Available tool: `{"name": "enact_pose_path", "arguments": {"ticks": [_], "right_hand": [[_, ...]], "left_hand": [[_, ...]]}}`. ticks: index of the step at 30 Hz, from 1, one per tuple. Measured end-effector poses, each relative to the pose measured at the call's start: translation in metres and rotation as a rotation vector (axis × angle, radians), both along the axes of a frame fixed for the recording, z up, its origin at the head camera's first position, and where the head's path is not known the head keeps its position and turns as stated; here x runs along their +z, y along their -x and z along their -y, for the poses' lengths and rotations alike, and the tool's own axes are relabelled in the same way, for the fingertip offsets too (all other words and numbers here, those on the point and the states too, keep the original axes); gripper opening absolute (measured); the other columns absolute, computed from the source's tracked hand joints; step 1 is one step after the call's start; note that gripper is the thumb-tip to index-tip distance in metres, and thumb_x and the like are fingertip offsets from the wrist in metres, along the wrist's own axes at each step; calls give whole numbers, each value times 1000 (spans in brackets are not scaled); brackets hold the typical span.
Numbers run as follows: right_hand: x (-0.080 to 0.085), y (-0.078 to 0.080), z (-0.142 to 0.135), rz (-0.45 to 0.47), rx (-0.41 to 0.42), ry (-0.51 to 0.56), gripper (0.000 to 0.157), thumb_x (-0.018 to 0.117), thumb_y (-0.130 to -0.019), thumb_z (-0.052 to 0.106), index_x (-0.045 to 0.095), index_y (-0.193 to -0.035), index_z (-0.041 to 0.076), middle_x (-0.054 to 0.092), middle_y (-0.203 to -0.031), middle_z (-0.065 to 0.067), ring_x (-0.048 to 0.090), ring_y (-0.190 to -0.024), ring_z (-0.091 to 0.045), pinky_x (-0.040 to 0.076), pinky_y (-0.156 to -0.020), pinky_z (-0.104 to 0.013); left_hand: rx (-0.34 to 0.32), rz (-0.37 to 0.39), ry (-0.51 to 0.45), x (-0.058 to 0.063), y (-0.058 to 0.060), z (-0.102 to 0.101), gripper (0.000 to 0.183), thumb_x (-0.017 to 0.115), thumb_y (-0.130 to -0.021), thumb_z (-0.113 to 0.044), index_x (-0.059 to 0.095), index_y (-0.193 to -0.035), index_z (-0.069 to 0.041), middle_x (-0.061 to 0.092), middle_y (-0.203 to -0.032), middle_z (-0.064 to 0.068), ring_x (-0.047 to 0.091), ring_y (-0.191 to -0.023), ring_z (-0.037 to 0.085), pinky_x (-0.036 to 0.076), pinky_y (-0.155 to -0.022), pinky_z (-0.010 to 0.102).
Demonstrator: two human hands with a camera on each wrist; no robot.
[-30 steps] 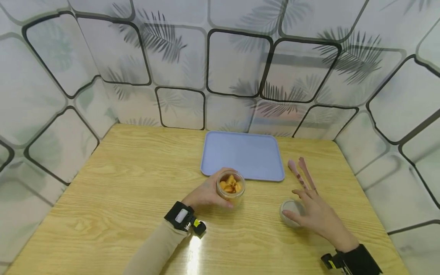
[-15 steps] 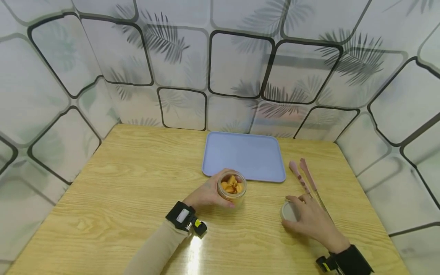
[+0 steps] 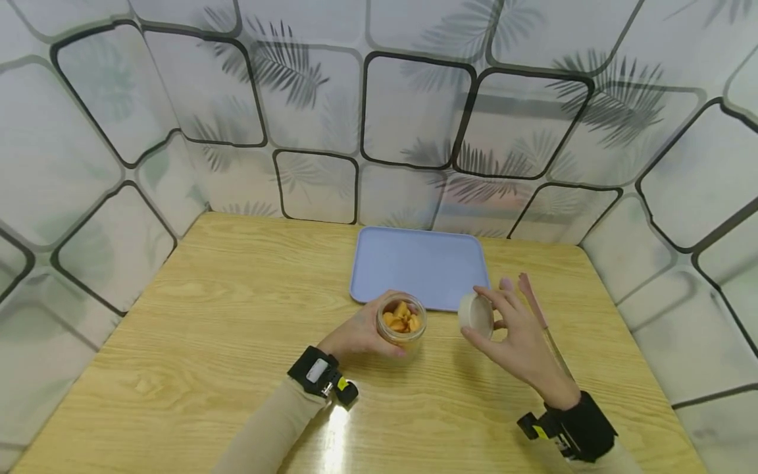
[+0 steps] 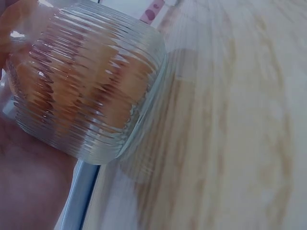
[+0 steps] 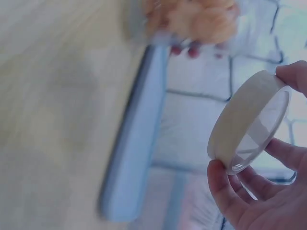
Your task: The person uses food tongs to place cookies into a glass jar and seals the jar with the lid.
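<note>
My left hand (image 3: 359,332) grips a clear glass jar (image 3: 403,339) with orange-brown chunks of food (image 3: 402,317) inside; its mouth is uncovered. In the left wrist view the ribbed jar wall (image 4: 91,81) shows close up, and the wood tabletop lies beside it. Off to the right, my right hand (image 3: 521,339) holds a round pale lid (image 3: 476,315) above the table by its rim, tilted on edge. Thumb and fingertips pinch the lid (image 5: 244,120) in the right wrist view, where its hollow side faces the palm.
A blue-lilac tray (image 3: 420,266) lies at the back of the wood table (image 3: 254,283), behind the jar. Right of it are two pink-handled utensils, one pink handle (image 3: 531,299) in plain sight and the other mostly behind my right hand. Patterned curtain walls (image 3: 314,99) enclose the table.
My right hand has taken hold of the lid, lifted it off the table and moved it left toward the jar, tilting it. My left hand and the jar stay in place.
</note>
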State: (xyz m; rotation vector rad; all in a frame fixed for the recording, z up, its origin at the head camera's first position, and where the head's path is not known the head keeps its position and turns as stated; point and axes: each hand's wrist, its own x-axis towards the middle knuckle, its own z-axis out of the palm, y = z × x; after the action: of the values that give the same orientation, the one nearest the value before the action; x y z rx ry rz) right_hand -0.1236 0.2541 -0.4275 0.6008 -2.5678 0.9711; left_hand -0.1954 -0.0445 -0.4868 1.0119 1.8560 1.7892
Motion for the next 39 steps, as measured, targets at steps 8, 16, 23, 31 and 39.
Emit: {"name": "enact_pose_path", "arguments": {"ticks": [8, 16, 23, 31, 39], "right_hand": [[26, 6, 42, -65, 138, -36, 74, 83, -84, 15, 51, -150, 17, 54, -136, -14, 56, -110, -22, 53, -75, -36], [31, 15, 72, -115, 208, -81, 69, 81, -84, 20, 56, -147, 13, 54, -133, -16, 49, -113, -29, 51, -79, -43], [30, 22, 88, -118, 238, -157, 66, 76, -84, 27, 58, -145, 14, 54, -133, -15, 49, -115, -32, 52, -79, -44], [29, 28, 99, -107, 288, -243, 66, 67, -81, 36, 59, -145, 20, 57, -134, -15, 50, -119, -33, 52, -87, -49], [29, 30, 106, -113, 308, -283, 68, 62, -79, 37, 59, -144, 21, 57, -135, -14, 50, -121, -32, 48, -94, -52]], "left_hand": [[-29, 31, -44, -3, 2, -1, 90, 91, -71, -5, 44, -147, -17, 53, -142, 6, 49, -132, 20, 40, -115, 39], [-59, 3, -56, -3, 2, -2, 88, 89, -75, -4, 42, -148, -16, 52, -143, 7, 50, -130, 21, 44, -111, 35], [-47, 35, -28, -2, 2, -1, 91, 87, -73, 1, 40, -149, -19, 51, -138, 7, 51, -125, 21, 46, -106, 35], [-66, 71, -33, -3, 3, -1, 104, 86, -75, -2, 26, -159, -15, 44, -148, 15, 49, -130, 24, 46, -109, 37], [-56, 24, -7, -4, 3, 0, 103, 84, -73, -3, 26, -158, -9, 44, -153, 16, 47, -137, 26, 40, -116, 36]]}}
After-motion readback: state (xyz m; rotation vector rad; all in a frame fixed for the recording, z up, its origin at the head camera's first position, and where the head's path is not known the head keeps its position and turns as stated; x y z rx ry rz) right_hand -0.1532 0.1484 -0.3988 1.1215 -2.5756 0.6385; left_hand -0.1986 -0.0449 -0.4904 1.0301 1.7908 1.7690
